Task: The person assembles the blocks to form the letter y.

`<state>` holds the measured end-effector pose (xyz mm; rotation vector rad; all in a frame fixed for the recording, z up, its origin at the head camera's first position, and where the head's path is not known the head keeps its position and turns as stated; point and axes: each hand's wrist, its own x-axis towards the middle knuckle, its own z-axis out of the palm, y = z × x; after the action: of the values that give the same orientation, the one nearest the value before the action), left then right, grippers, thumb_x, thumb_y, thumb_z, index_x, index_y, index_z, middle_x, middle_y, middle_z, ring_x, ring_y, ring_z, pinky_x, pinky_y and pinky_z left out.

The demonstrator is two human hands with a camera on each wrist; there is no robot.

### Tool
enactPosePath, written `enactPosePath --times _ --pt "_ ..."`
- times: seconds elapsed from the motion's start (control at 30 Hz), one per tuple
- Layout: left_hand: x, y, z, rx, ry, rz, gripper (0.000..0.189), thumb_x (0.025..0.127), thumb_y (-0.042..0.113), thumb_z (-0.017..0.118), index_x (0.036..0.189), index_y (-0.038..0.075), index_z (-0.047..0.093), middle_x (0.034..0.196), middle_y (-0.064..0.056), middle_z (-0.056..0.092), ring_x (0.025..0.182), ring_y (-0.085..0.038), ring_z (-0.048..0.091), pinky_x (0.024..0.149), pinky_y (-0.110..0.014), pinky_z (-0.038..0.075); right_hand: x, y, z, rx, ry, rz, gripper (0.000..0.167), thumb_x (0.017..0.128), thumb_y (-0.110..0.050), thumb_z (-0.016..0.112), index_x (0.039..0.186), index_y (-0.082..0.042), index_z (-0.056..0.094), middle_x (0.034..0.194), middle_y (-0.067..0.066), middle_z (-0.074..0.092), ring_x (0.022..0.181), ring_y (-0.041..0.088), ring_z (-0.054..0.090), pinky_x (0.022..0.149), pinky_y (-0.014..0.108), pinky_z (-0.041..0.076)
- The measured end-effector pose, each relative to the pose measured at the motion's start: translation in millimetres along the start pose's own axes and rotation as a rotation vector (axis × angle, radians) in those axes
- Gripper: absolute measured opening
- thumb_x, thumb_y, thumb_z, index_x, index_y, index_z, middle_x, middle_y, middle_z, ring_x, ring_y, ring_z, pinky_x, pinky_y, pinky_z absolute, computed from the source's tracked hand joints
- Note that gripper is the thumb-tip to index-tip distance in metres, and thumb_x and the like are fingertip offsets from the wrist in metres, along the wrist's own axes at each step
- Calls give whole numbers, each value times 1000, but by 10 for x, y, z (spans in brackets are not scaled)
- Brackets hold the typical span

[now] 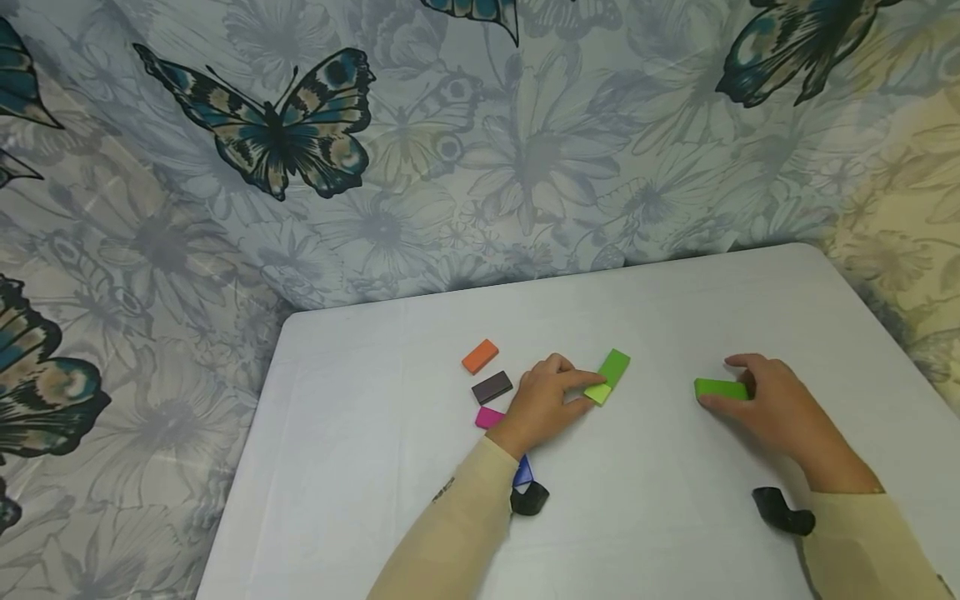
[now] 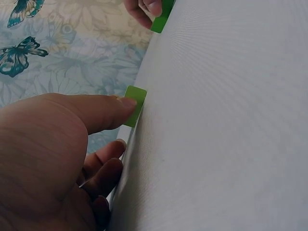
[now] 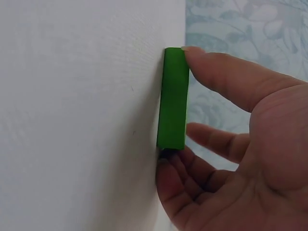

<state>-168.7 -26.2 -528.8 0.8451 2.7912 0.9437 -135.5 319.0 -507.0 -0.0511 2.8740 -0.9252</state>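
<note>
My left hand (image 1: pixel 543 404) pinches a green block (image 1: pixel 617 364) by its near end, and a lighter lime face of it shows between thumb and forefinger. Up close in the left wrist view, the thumb lies against that lime end of the block (image 2: pixel 137 98). Farther right, my right hand (image 1: pixel 783 412) holds a second green block (image 1: pixel 716 388) on the white table. The right wrist view shows this block (image 3: pixel 174 98) lengthwise, gripped at its two ends by the thumb and a curled finger.
Left of my left hand lie an orange block (image 1: pixel 480 356), a dark grey block (image 1: pixel 492 388) and a magenta block (image 1: pixel 489 417). A blue block (image 1: pixel 522 472) is partly covered by the left wrist. Behind the table (image 1: pixel 375 500) hangs butterfly-patterned cloth (image 1: pixel 525 167).
</note>
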Motion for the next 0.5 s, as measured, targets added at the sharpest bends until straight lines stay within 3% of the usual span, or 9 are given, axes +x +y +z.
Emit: enactPosePath --times 0.13,0.3,0.5 --pt "5 14 -2 1 -1 2 38 102 27 81 139 34 77 115 7 56 99 -6 51 91 -27 40 11 -4 -17 17 -7 -14 80 95 -26 87 145 20 45 122 40 54 110 55 54 90 70 46" --pt "3 23 -10 7 1 9 38 102 27 81 139 34 77 114 7 56 99 -6 50 90 -27 39 36 -19 31 32 43 -80 72 92 -13 89 144 17 50 124 38 53 110 52 54 87 68 45" --pt "-4 17 -4 15 6 11 38 102 28 81 139 33 78 113 7 55 98 -7 50 90 -27 40 84 -41 63 46 66 -118 69 92 -11 88 143 16 51 127 39 54 113 54 53 90 69 44"
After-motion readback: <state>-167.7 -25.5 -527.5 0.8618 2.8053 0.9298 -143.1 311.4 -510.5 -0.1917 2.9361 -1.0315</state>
